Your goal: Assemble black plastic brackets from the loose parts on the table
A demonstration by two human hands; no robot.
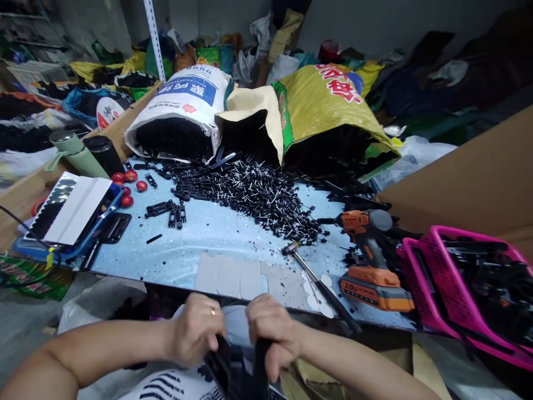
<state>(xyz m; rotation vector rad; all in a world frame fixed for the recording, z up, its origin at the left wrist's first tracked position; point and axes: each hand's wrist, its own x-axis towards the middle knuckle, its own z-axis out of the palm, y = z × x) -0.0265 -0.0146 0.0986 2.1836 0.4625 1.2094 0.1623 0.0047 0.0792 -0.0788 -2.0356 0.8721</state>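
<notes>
My left hand [200, 328] and my right hand [272, 330] are both closed on a black plastic piece [239, 369] in front of my lap, below the table's front edge. Each hand grips one side of it, thumbs pressed inward. Its lower part runs out of the picture, so its exact kind does not show. A ring sits on a finger of my left hand. On the table ahead lies a large heap of small black-headed pins [266, 194] with pale metal shanks. Several black plastic linkage pieces [177, 214] lie to its left.
A hammer [314, 278] and an orange cordless drill [370, 261] lie on the right, beside pink baskets [441, 278] of black parts. Open sacks [183, 94] stand at the back. Left are red fruits [141, 186], a green bottle [77, 153] and a blue tray [112, 205].
</notes>
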